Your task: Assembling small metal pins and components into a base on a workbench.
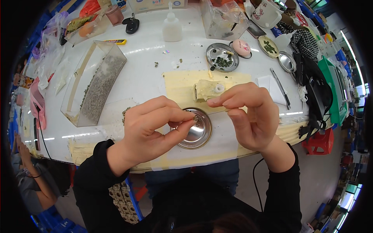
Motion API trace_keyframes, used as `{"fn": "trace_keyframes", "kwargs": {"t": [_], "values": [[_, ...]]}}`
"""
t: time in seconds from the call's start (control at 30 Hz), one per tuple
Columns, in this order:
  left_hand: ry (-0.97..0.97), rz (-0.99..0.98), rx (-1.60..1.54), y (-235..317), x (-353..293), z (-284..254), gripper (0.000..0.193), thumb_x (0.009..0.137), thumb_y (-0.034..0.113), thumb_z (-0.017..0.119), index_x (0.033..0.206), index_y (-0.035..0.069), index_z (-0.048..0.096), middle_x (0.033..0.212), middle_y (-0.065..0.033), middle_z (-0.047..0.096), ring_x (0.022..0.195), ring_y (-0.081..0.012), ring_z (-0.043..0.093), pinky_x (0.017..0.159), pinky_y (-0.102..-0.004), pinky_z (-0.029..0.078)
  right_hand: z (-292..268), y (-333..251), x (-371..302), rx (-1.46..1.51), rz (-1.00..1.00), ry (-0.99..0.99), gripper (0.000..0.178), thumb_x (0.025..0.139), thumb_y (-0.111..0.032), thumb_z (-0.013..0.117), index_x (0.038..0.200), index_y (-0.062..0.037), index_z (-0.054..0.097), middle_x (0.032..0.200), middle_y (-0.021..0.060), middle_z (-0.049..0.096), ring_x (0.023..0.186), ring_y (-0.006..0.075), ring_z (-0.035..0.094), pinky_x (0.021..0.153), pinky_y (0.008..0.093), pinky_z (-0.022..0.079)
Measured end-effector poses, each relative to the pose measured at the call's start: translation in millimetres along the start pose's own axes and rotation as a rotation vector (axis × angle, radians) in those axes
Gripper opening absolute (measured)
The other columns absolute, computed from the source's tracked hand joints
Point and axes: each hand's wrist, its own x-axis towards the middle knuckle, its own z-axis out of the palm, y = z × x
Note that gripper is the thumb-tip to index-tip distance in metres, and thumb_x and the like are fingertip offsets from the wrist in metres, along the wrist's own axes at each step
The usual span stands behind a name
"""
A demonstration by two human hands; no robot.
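Note:
My left hand (149, 128) is closed in a pinch just over the left side of a round shiny metal dish (199, 140). Between its thumb and forefinger is a tiny greyish piece, too small to name. To the right of the dish, my right hand (254, 116) is held up with bent fingers, thumb and fingertips nearly together. A small pale bit shows at those tips; its kind cannot be made out. Behind the dish, near my right fingertips, lies a tape-covered yellowish block (205, 89) with a white nozzle-like ring.
A clear bin of grey granules (101, 83) stands at left. Farther back are a white squeeze bottle (172, 29), a metal dish of dark green pieces (222, 58), and a clear box (223, 25). Black tweezers (280, 87) lie at right. Another person's arm (40, 186) shows at far left.

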Motion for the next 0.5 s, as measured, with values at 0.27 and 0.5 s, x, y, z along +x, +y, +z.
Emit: {"fn": "trace_keyframes", "kwargs": {"t": [0.27,0.5], "values": [[-0.010,-0.005,-0.030,-0.6,-2.1,1.5,0.019,0.069,-0.006,0.075,0.086,0.000,0.071,0.076,-0.0082,0.066,0.063,-0.0130,0.063,0.056,-0.0228,0.047,11.1,3.2,-4.6,0.090,-0.002,-0.071,0.011,0.099,-0.007,0.047,0.107,-0.0004,0.043,0.098,0.0205,0.062,0.091,0.0252,0.068,0.079,0.0323,0.055],[-0.004,0.006,-0.035,-0.4,-2.5,1.3,0.018,0.069,-0.006,0.075,0.085,0.000,0.071,0.076,-0.0084,0.066,0.063,-0.0132,0.063,0.056,-0.0230,0.048,11.6,5.0,-5.3,0.081,-0.017,-0.088,0.011,0.099,-0.006,0.047,0.107,0.0000,0.043,0.098,0.0204,0.062,0.089,0.0254,0.068,0.079,0.0330,0.056]]}}
